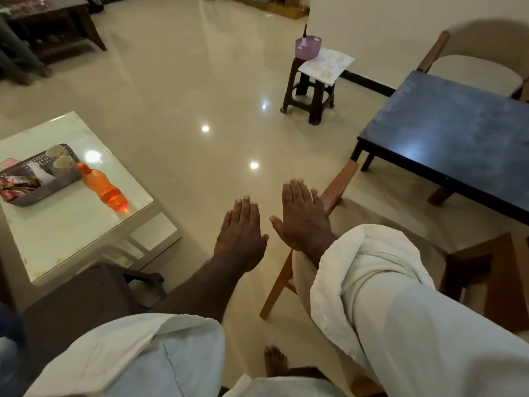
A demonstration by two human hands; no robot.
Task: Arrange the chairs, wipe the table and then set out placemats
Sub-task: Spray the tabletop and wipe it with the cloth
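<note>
Bright spots are glaring off the glossy floor [200,96]; the chair [481,67] at two o'clock is blurring, edges bowing.

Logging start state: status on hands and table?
Left hand open, right hand open, both empty. Placemats on stool, off dark table. Chair by right hand.

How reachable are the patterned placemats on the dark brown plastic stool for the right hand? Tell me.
Probably not from here: the right hand is by the wooden chair, while the patterned placemats lie on the dark brown plastic stool far across unobstructed floor.
</note>
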